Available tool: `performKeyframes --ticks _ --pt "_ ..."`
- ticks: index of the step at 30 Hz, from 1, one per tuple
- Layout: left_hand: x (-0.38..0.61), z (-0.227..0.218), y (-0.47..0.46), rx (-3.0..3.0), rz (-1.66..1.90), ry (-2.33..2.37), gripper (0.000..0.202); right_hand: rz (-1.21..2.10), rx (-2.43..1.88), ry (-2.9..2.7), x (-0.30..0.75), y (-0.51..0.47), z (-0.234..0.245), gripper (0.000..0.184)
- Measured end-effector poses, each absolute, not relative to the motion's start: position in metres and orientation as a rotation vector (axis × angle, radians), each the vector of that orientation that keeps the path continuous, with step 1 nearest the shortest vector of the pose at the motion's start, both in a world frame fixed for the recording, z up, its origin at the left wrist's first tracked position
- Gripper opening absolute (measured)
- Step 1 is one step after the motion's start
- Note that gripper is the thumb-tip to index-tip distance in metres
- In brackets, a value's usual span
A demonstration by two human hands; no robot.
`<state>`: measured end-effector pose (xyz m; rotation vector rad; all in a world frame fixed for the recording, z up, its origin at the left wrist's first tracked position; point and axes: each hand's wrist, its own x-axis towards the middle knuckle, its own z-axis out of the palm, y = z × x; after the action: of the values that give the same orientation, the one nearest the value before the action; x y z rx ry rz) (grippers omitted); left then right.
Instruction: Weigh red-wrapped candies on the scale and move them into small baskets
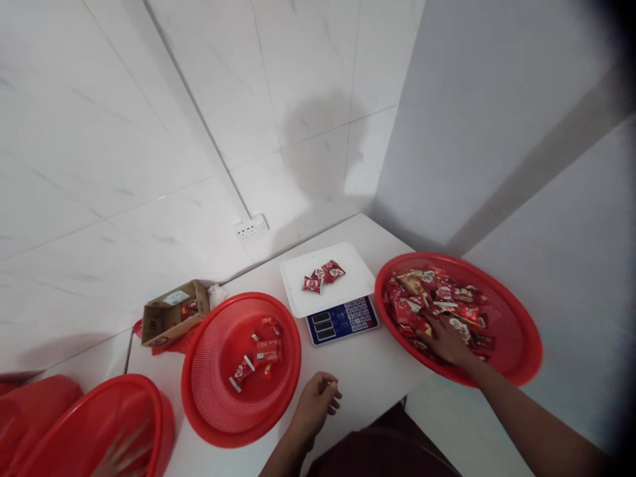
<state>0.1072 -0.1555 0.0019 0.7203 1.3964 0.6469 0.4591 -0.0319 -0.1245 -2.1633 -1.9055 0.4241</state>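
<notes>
In the head view, a white tabletop is seen across the lower middle of the frame, bounded by a marbled wall in the upper left and a grey wall in the upper right. At the right, wrapped packets, mostly red, are heaped inside a red basket. The right hand is laid on this heap with its grip fairly wide; whether a packet is pinched cannot be told. The left hand is held at lower centre, in front of the scale, its grip narrowed by loosely curled fingers; whether anything is enclosed cannot be told.

At the centre, a few red packets are grouped on the white pan of a blue-fronted scale. Left of it, a few red and orange packets are scattered in a mesh basket. Behind that basket, an opened carton is placed, with more packets partly shown. In the lower left corner, another person's hand is seen within a red basin.
</notes>
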Motion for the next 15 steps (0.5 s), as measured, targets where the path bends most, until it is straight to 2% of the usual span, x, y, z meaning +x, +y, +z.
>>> performKeyframes --ticks 8,15 --pt "0.126 0.008 -0.149 0.756 0.609 1.367 0.029 0.505 -2.301 -1.989 0.454 -0.031 -0.103 0.056" --pt "0.138 0.008 -0.147 0.758 0.605 1.351 0.028 0.814 -2.164 -1.684 0.463 -0.031 -0.096 0.051"
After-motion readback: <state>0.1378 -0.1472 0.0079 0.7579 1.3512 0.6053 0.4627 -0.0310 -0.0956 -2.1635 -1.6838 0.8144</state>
